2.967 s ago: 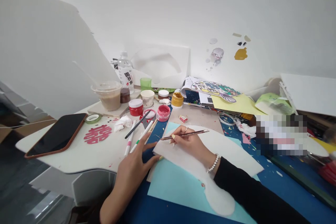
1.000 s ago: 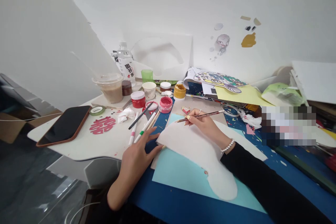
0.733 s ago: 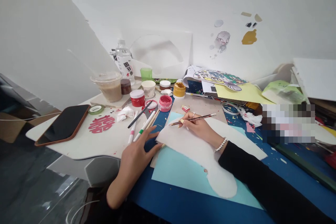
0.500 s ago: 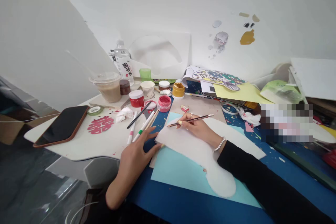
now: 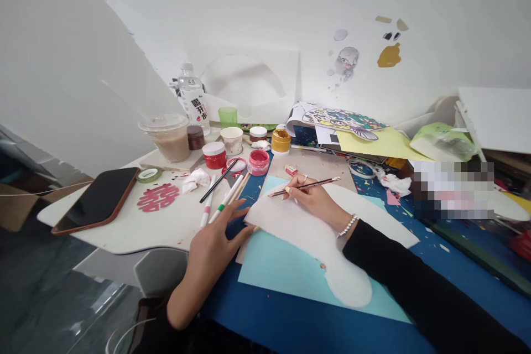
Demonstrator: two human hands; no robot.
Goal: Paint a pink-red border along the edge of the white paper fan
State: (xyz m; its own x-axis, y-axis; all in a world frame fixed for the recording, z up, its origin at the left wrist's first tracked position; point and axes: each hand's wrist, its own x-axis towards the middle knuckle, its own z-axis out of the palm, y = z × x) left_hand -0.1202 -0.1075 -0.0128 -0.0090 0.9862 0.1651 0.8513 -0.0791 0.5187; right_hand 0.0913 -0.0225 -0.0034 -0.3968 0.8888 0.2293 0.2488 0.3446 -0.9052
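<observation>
You are grasping a slim, dark reddish-brown pencil (image 5: 321, 183) in your right hand (image 5: 309, 196), pinching it close to its point; the shaft is pointing towards nine o'clock, though whether the tip is touching, you cannot tell. Lying under that hand, at three o'clock from your left hand (image 5: 213, 240), is a white, curved paper cut-out (image 5: 307, 232); its rounded lobe is hanging towards five o'clock, over a light-blue rectangular paper sheet (image 5: 274, 271). The cut-out is probably being light, bendy and prone to sliding, its edges creasing easily, so flat fingertips near the left corner should be steadying it best; the pencil is likely being stiff, light and smooth. Your left hand is gripping nothing visible, its fingers spreading, its thumb lying by that corner; its forearm is slanting towards seven o'clock, your right sleeve (image 5: 402, 276) towards four.
</observation>
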